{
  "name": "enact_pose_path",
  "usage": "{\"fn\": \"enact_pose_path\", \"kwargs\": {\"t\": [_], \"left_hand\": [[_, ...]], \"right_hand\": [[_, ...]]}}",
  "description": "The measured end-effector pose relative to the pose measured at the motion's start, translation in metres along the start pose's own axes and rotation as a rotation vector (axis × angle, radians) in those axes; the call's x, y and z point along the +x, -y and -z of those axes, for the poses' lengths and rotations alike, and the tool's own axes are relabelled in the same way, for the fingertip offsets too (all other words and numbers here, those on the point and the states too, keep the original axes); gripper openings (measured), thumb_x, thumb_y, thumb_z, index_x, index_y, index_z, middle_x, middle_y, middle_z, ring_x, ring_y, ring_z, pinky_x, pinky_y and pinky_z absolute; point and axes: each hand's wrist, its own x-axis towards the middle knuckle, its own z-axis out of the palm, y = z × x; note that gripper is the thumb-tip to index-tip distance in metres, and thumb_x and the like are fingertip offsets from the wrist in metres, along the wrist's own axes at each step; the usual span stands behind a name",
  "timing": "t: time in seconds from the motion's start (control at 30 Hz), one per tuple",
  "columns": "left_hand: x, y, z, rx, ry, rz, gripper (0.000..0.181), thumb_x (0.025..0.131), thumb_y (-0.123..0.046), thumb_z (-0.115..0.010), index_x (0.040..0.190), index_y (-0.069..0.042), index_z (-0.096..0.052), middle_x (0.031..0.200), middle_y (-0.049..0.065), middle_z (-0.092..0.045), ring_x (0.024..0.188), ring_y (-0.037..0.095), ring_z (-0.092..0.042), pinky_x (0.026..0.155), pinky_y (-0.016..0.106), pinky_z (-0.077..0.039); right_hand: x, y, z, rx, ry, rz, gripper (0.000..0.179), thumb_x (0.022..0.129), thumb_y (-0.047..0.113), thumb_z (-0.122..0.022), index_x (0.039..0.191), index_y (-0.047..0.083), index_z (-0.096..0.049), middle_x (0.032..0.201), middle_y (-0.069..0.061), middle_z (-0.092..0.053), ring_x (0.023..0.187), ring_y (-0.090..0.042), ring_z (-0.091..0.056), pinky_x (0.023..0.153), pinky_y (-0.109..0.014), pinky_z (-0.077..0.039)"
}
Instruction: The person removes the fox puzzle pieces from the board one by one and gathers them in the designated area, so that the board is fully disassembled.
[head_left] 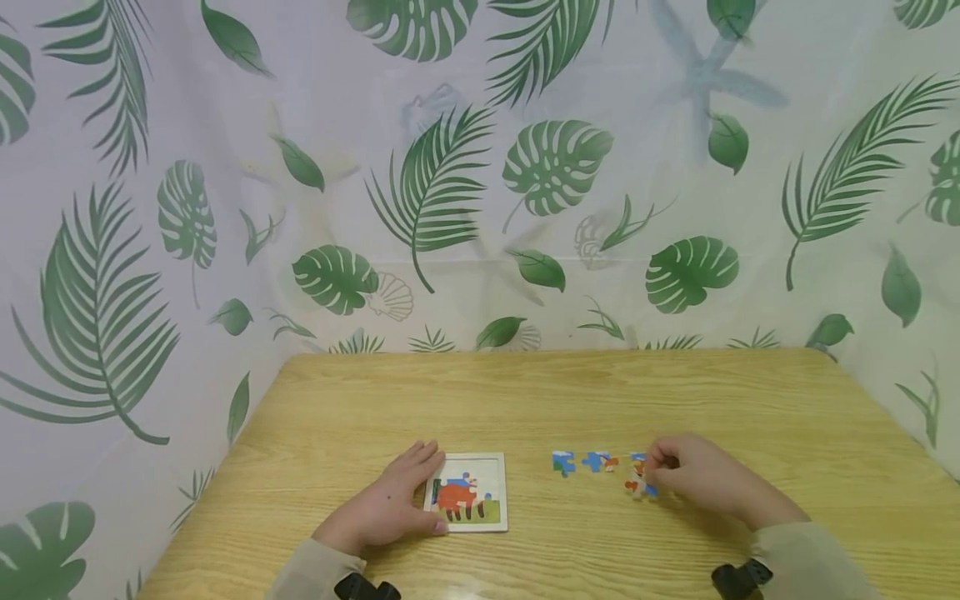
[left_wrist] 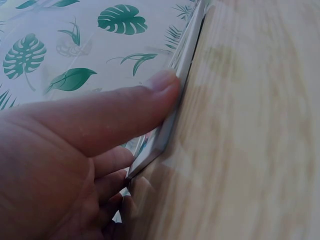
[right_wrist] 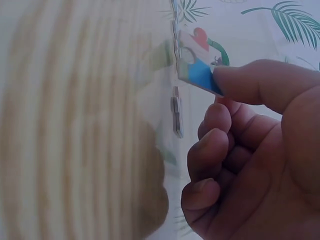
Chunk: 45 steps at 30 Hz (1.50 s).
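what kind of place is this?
Probably an indoor tabletop corner set up for filming, though the wider room isn't visible: a wooden table, leaf-print sheeting behind it and along both sides, and a small puzzle tray with loose pieces.

- An enclosed nook; whether in a home, office or lab cannot be told.
- Pale sheeting (head_left: 465,187) printed with green leaves surrounds it at the back and both sides.
- A wood-grain desk (head_left: 525,400) stands within.
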Motion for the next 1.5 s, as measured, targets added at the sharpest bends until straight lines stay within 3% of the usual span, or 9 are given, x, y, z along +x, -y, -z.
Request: {"fn": "enact_pose_path", "kwargs": {"t": [0.27, 0.57, 1.5], "left_hand": [[0.001, 0.001, 0.000, 0.021, -0.001, -0.005, 0.096, 0.086, -0.042, -0.079, 0.160, -0.006, -0.029, 0.168, 0.010, -0.015, 0.154, 0.032, -0.004, 0.119, 0.062, -0.015], [-0.001, 0.001, 0.000, -0.005, -0.001, -0.005, 0.096, 0.086, -0.041, -0.080, 0.159, -0.004, -0.031, 0.168, 0.012, -0.015, 0.154, 0.035, -0.003, 0.118, 0.064, -0.014], [-0.001, 0.001, -0.002, -0.003, 0.000, 0.008, 0.097, 0.086, -0.044, -0.079, 0.160, -0.007, -0.029, 0.168, 0.008, -0.014, 0.154, 0.031, -0.003, 0.118, 0.063, -0.014]], "right_hand": [[-0.005, -0.009, 0.001, -0.023, 0.009, 0.009, 0.010, 0.097, 0.018, -0.066, 0.093, 0.009, -0.066, 0.075, -0.001, -0.056, 0.060, -0.013, -0.044, 0.054, -0.029, -0.039], [-0.009, -0.009, 0.000, -0.077, -0.016, 0.003, 0.009, 0.097, 0.019, -0.066, 0.094, 0.011, -0.067, 0.085, 0.000, -0.063, 0.075, -0.018, -0.052, 0.067, -0.031, -0.043], [-0.011, -0.017, -0.006, -0.116, -0.055, -0.055, 0.009, 0.097, 0.023, -0.069, 0.095, 0.014, -0.069, 0.082, 0.003, -0.064, 0.074, -0.018, -0.054, 0.067, -0.035, -0.045]]}}
